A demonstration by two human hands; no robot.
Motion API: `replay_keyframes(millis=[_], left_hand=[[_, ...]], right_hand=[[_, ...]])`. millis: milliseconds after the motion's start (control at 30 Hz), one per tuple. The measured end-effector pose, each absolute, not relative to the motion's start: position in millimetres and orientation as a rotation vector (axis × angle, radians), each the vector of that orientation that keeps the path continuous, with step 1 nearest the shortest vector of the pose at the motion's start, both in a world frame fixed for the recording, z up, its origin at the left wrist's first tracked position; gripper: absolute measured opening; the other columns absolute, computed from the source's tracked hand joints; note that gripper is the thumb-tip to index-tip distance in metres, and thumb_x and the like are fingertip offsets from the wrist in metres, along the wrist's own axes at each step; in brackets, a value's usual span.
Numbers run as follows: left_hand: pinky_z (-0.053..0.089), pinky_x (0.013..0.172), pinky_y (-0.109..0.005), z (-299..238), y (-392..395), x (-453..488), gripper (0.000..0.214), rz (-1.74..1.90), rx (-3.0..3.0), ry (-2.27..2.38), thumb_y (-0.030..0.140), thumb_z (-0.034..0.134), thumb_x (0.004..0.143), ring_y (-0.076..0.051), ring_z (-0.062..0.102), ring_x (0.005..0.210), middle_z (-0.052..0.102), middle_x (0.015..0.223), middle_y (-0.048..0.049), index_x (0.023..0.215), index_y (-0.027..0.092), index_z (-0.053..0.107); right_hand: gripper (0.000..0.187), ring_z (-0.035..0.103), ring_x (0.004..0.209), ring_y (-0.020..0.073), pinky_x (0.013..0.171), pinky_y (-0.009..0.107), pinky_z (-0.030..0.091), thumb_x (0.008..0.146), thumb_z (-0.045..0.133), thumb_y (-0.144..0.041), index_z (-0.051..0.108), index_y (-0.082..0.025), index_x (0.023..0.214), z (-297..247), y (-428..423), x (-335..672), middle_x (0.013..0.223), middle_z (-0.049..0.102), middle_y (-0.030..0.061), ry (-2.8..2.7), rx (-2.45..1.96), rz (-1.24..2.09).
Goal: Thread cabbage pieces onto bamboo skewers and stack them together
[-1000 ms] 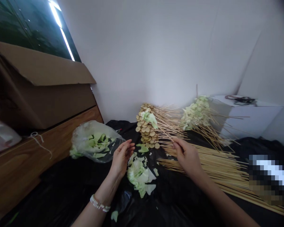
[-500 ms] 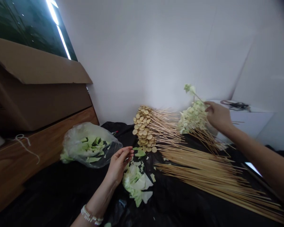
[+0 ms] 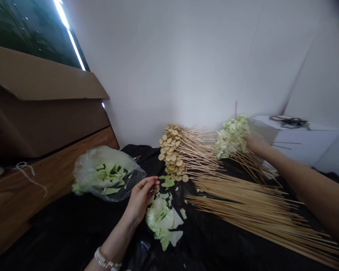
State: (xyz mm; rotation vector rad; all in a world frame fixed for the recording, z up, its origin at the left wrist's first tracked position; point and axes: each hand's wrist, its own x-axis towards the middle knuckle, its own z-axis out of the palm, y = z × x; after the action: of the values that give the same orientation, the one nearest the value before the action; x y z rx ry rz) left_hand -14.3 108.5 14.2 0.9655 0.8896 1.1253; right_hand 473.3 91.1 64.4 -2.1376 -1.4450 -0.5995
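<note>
My left hand (image 3: 142, 194) hovers open, fingers loosely stretched, just above a heap of torn cabbage pieces (image 3: 164, 222) on the black plastic sheet (image 3: 73, 233). My right hand (image 3: 255, 145) reaches far right and rests on the pile of cabbage skewers (image 3: 231, 137); its fingers are buried among the sticks. A stack of skewers with round tan slices (image 3: 171, 152) lies between the hands. A broad spread of bare bamboo skewers (image 3: 257, 210) lies under my right forearm.
A clear plastic bag with cabbage leaves (image 3: 106, 173) sits left of my left hand. A cardboard box (image 3: 45, 109) stands on a wooden ledge (image 3: 31, 188) at the left. A white box (image 3: 299, 139) with a dark object (image 3: 289, 121) on top stands at the right by the wall.
My right hand carried a cabbage skewer from the middle up to the far pile and has lowered onto it. The left hand has barely moved.
</note>
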Motion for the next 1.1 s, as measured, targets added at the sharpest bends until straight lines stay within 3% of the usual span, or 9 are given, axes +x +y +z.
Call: replay_keyframes(millis=[67, 167, 400, 467, 567, 700, 800, 933, 1100], left_hand=[[0.048, 0.066, -0.017, 15, 108, -14, 0.031, 1.123, 0.964, 0.884, 0.033, 0.081, 0.063, -0.01, 0.063, 0.07, 0.072, 0.081, -0.005, 0.087, 0.015, 0.073], [0.049, 0.067, -0.018, 16, 108, -14, 0.031, 1.129, 0.967, 0.874, 0.033, 0.081, 0.064, -0.011, 0.064, 0.071, 0.072, 0.082, -0.0055, 0.088, 0.015, 0.073], [0.048, 0.069, -0.019, 19, 104, -13, 0.029, 1.136, 0.966, 0.849, 0.032, 0.081, 0.062, -0.011, 0.064, 0.071, 0.072, 0.08, -0.0047, 0.085, 0.015, 0.073], [0.048, 0.068, -0.019, 20, 103, -13, 0.029, 1.132, 0.972, 0.838, 0.031, 0.081, 0.063, -0.01, 0.063, 0.071, 0.071, 0.079, -0.0048, 0.085, 0.015, 0.073], [0.048, 0.068, -0.019, 20, 102, -12, 0.029, 1.123, 0.981, 0.84, 0.032, 0.08, 0.063, -0.01, 0.063, 0.07, 0.071, 0.079, -0.0046, 0.085, 0.015, 0.073], [0.047, 0.068, -0.019, 17, 102, -12, 0.03, 1.127, 1.021, 0.857, 0.035, 0.08, 0.064, -0.01, 0.063, 0.071, 0.072, 0.08, -0.0042, 0.086, 0.016, 0.073], [0.047, 0.068, -0.019, 15, 103, -12, 0.03, 1.14, 1.046, 0.857, 0.036, 0.079, 0.064, -0.01, 0.063, 0.071, 0.071, 0.081, -0.0043, 0.086, 0.016, 0.073], [0.047, 0.068, -0.02, 17, 101, -12, 0.03, 1.142, 1.041, 0.846, 0.036, 0.08, 0.064, -0.011, 0.063, 0.071, 0.071, 0.079, -0.0043, 0.085, 0.015, 0.073], [0.048, 0.07, -0.021, 19, 99, -11, 0.03, 1.134, 1.049, 0.846, 0.036, 0.08, 0.063, -0.011, 0.063, 0.07, 0.071, 0.078, -0.0039, 0.084, 0.015, 0.073]], right_hand=[[0.008, 0.056, 0.064, 0.0111, 0.062, 0.026, 0.037, 0.084, 0.057, -0.013, 0.063, -0.01, 0.079, 65, 86, 470, 0.072, 0.063, 0.0064, -1.527, -2.237, -0.561], [0.017, 0.057, 0.067, 0.0129, 0.061, 0.029, 0.03, 0.08, 0.047, -0.002, 0.063, -0.008, 0.079, 66, 75, 462, 0.076, 0.064, 0.016, -1.627, -2.349, -0.518], [0.019, 0.06, 0.072, 0.0205, 0.056, 0.031, 0.024, 0.084, 0.045, -0.006, 0.059, -0.01, 0.096, 75, 11, 421, 0.087, 0.065, 0.0216, -1.622, -2.455, -0.655], [0.02, 0.06, 0.07, 0.0227, 0.054, 0.032, 0.02, 0.087, 0.043, -0.012, 0.058, -0.014, 0.1, 76, -12, 396, 0.092, 0.065, 0.0204, -1.547, -2.474, -0.751], [0.009, 0.06, 0.069, 0.0223, 0.053, 0.03, 0.022, 0.085, 0.051, -0.021, 0.059, -0.021, 0.089, 65, -35, 347, 0.089, 0.066, 0.0117, -1.599, -2.392, -0.806], [0.016, 0.059, 0.071, 0.0181, 0.061, 0.029, 0.034, 0.087, 0.048, -0.022, 0.061, -0.022, 0.079, 32, -41, 281, 0.08, 0.065, 0.0044, -2.025, -1.944, -0.423], [0.022, 0.056, 0.069, 0.0174, 0.063, 0.029, 0.036, 0.088, 0.046, -0.017, 0.06, -0.021, 0.072, 3, -38, 249, 0.078, 0.063, 0.0045, -2.187, -1.833, -0.258], [0.021, 0.058, 0.074, 0.0186, 0.065, 0.029, 0.038, 0.083, 0.046, -0.007, 0.062, -0.02, 0.079, -27, -36, 237, 0.082, 0.064, 0.0063, -2.223, -1.88, -0.249], [0.022, 0.058, 0.071, 0.0184, 0.064, 0.029, 0.037, 0.086, 0.043, -0.008, 0.061, -0.019, 0.078, -23, -34, 243, 0.08, 0.064, 0.0057, -2.187, -1.9, -0.181]])
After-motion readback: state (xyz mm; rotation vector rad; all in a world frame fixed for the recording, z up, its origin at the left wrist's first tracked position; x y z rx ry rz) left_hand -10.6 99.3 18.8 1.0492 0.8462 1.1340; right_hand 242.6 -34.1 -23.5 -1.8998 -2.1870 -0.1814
